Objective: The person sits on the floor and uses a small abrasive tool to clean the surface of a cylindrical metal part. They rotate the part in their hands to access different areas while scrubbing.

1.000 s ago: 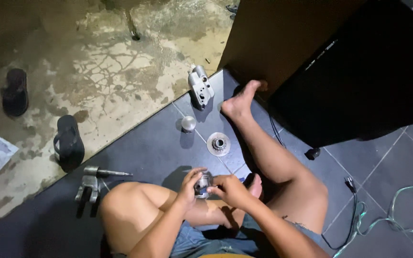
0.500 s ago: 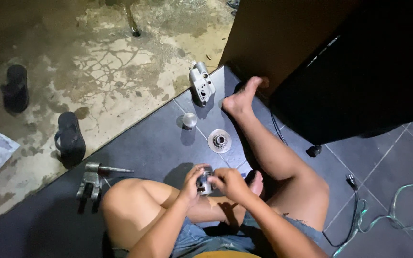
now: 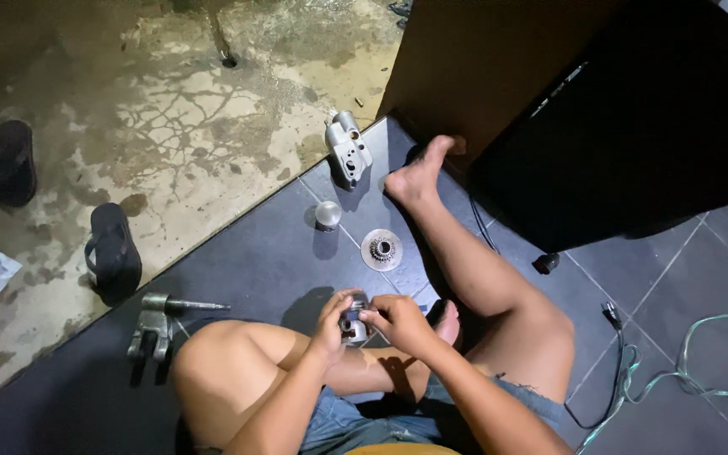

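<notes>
Since the earlier frame little is changed: the small round metal part [image 3: 352,323] is kept between both hands above the lap, and only the view is shifted slightly. The left hand [image 3: 333,323] is closed around the part's left side, while the right hand [image 3: 396,322] is curled over its right side with the fingertips pressed in; it is apparently held so to steady it near the eyes. Both forearms are drawn inward, wrists bent. On the dark tiled floor [image 3: 271,253], a toothed disc [image 3: 381,249], a small metal cap [image 3: 328,214] and a grey housing [image 3: 348,149] are laid within reach ahead.
</notes>
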